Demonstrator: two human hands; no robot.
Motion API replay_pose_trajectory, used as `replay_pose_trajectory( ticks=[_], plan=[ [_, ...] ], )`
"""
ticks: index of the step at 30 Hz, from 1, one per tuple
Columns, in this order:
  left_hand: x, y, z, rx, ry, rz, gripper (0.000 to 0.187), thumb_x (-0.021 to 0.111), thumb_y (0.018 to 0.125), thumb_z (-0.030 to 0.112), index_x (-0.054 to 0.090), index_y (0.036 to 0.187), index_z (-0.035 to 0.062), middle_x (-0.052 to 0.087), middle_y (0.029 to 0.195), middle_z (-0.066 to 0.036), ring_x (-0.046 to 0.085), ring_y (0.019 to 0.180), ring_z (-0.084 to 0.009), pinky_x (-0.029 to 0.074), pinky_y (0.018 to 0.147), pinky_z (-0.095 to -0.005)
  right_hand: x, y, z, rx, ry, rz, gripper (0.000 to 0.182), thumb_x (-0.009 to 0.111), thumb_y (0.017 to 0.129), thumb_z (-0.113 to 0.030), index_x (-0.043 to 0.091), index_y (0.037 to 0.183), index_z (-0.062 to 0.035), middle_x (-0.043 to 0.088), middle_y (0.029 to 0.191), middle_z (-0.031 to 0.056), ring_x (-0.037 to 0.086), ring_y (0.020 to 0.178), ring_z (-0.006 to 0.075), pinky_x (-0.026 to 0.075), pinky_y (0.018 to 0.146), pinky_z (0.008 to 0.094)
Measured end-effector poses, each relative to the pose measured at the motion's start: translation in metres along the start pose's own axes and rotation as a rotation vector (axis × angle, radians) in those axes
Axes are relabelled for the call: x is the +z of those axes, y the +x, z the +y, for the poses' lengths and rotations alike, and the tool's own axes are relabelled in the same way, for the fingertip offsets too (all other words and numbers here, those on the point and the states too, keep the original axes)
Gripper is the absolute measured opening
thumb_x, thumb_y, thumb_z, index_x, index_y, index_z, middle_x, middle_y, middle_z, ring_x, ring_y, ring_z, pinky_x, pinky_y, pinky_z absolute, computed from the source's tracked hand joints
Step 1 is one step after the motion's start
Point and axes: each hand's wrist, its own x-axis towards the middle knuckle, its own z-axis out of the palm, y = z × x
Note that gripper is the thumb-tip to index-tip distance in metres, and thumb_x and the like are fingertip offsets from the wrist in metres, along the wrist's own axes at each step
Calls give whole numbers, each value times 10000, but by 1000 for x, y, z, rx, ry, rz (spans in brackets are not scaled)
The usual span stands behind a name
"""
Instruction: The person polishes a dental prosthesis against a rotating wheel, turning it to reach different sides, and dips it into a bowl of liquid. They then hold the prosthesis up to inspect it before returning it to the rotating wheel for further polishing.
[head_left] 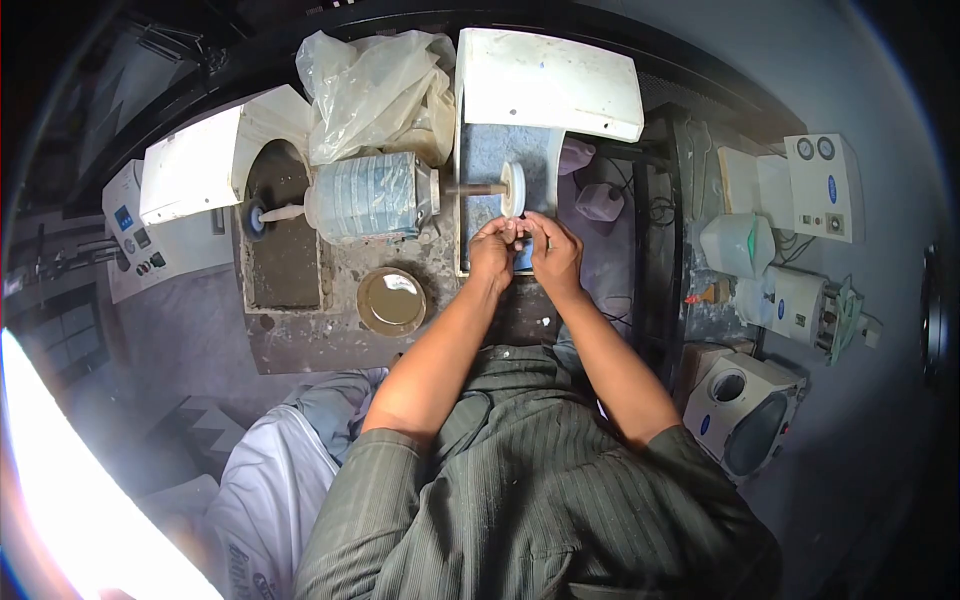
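A polishing motor (370, 198) wrapped in clear plastic drives a shaft with a white buffing wheel (515, 190) at its right end. Just below that wheel, my left hand (490, 255) and my right hand (556, 255) meet with thumbs and fingers pinched together. Between the fingertips is a small piece (512, 236), mostly covered by the fingers; I cannot tell its kind. The fingertips are right at the wheel's lower edge. Both hands are over a blue-lined tray (548, 150) under a white hood (550, 80).
Left of the motor, a dark blue wheel (255, 218) sits over a grey-filled trough (285, 270) under another white hood (195, 170). A round bowl (391, 325) of murky liquid stands on the stained bench (340, 285). Plastic bags (375, 90) lie behind. Several white machines (745, 415) stand right.
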Motion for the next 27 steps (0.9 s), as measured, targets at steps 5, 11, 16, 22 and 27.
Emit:
replay_pose_trajectory(
  ticks=[5, 11, 16, 22, 27],
  plan=[
    [-2, -1, 2, 5, 9, 32, 67, 569, 906, 21, 624, 938, 3, 654, 856, -87, 583, 731, -158, 451, 608, -271, 2, 15, 8, 183, 80, -96, 125, 576, 874, 1, 656, 957, 47, 698, 829, 124, 691, 771, 193, 530, 684, 292],
    [-2, 0, 6, -26, 54, 66, 84, 566, 913, 40, 620, 952, -12, 662, 885, -96, 582, 721, -149, 444, 597, -264, 0, 52, 16, 596, 351, -360, 112, 558, 858, 46, 636, 924, 92, 676, 798, 151, 681, 675, 187, 556, 582, 272],
    [-3, 1, 21, 3, 159, 105, 81, 590, 892, 40, 616, 929, -27, 649, 806, -95, 572, 647, -147, 435, 560, -265, 12, 50, 20, 830, 508, -297, 158, 524, 844, 42, 573, 960, 137, 658, 785, 203, 691, 661, 240, 582, 590, 316],
    [5, 1, 35, 65, 417, 134, 72, 593, 853, 39, 628, 850, -24, 629, 689, -76, 555, 549, -142, 412, 507, -257, 10, 44, 14, 998, 682, -201, 194, 551, 822, 46, 506, 994, 124, 647, 832, 244, 693, 681, 296, 596, 617, 346],
    [13, -8, 47, 97, 552, 128, 77, 601, 834, 42, 636, 831, -27, 630, 680, -65, 543, 531, -112, 395, 486, -232, 7, 38, 23, 1062, 827, -254, 187, 578, 837, 5, 513, 985, 100, 653, 859, 235, 694, 728, 318, 602, 672, 377]
  ],
)
